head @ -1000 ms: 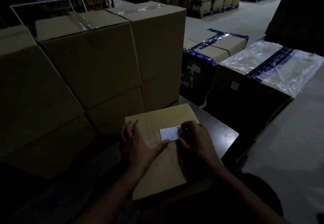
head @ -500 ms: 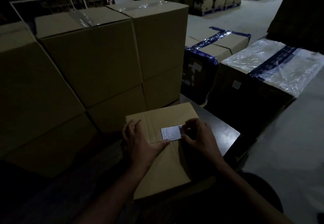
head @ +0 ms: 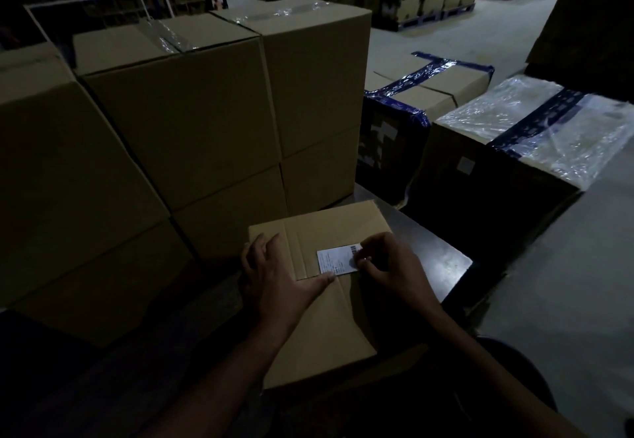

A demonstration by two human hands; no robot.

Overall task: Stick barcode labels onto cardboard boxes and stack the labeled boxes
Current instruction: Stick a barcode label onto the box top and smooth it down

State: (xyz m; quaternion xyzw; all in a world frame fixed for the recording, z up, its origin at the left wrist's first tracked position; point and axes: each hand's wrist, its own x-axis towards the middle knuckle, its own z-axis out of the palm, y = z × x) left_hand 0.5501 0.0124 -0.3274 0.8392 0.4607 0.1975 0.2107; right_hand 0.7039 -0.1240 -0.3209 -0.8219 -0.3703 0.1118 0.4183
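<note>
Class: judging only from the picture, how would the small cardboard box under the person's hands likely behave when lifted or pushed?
The box looks flat and low, so it probably won't tip. The left hand rests flat without denting it, suggesting stiffness. It seems light, perhaps sliding easily on the smooth table.

Matt cardboard box (head: 322,328), white paper label (head: 334,261)

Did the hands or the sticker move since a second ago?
Hardly. The right hand fingers keep pressing the white barcode label's right edge; the left hand stays flat on the brown cardboard box, thumb at the label's corner. Nothing grabbed or released.
</note>
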